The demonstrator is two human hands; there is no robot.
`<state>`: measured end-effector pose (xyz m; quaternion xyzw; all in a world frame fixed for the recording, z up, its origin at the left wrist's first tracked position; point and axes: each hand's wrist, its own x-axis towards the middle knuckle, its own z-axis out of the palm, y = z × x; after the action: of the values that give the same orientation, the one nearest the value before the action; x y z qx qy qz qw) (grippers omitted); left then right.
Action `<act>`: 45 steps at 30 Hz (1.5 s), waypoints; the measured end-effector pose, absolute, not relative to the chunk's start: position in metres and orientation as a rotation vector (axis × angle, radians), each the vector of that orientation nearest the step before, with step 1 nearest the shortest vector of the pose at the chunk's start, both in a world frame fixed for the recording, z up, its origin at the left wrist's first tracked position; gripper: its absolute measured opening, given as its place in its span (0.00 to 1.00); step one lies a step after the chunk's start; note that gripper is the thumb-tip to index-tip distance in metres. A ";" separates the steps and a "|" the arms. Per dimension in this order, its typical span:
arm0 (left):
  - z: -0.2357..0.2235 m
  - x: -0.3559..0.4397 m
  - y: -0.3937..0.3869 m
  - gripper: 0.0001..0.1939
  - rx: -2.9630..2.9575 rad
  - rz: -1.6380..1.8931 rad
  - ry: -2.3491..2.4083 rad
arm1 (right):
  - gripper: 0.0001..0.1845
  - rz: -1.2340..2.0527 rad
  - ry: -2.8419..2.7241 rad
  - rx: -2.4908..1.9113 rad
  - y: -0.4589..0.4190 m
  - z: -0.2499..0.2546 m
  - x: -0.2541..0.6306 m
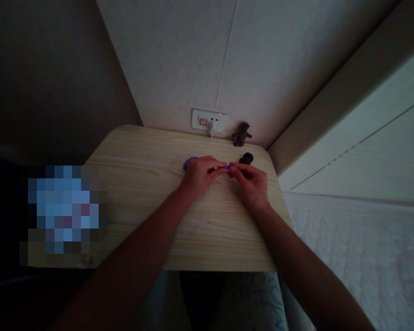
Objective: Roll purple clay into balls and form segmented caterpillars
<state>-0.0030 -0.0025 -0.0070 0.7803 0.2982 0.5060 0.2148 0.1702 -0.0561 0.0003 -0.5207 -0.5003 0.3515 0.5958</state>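
Note:
Over the wooden tabletop, my left hand (202, 174) and my right hand (253, 181) meet with fingertips pinched together. Between them shows a small purple piece (227, 167), soft-looking, mostly covered by the fingers. A larger purple lump (187, 163) lies just behind my left hand and is partly hidden by it. Right behind my right hand sits a small black object (247, 158) with a rounded top; its kind is unclear. Farther back, a small dark brown figure (242, 134) with arms and legs stands near the wall.
The light wooden table (138, 184) has rounded back corners and meets the wall. A wall socket (209, 120) holds a white plug (211, 128). At the left is a blurred-out bluish patch (64, 207). White quilted bedding (359, 257) lies to the right, below a pale panel.

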 end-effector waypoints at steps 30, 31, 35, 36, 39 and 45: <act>0.002 -0.002 -0.009 0.06 2.125 1.314 0.856 | 0.16 0.840 -1.158 -1.172 -0.058 0.004 0.168; 0.002 -0.002 -0.009 0.06 2.133 1.311 0.849 | 0.15 0.837 -1.165 -1.179 -0.058 0.004 0.168; 0.004 -0.003 -0.009 0.05 2.149 1.288 0.850 | 0.15 0.830 -1.193 -1.170 -0.059 0.003 0.167; 0.003 -0.002 -0.009 0.05 2.139 1.280 0.862 | 0.15 0.821 -1.203 -1.173 -0.059 0.003 0.167; 0.001 0.000 -0.009 0.06 2.008 1.277 0.890 | 0.15 0.779 -1.229 -1.190 -0.059 0.001 0.166; -0.003 0.004 -0.007 0.08 1.760 1.299 0.863 | 0.18 0.785 -1.250 -1.173 -0.059 0.000 0.167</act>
<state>0.0037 -0.0073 -0.0031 0.6907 0.3389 0.5097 0.3850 0.1667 -0.0588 0.0003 -0.5032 -0.5363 0.3370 0.5878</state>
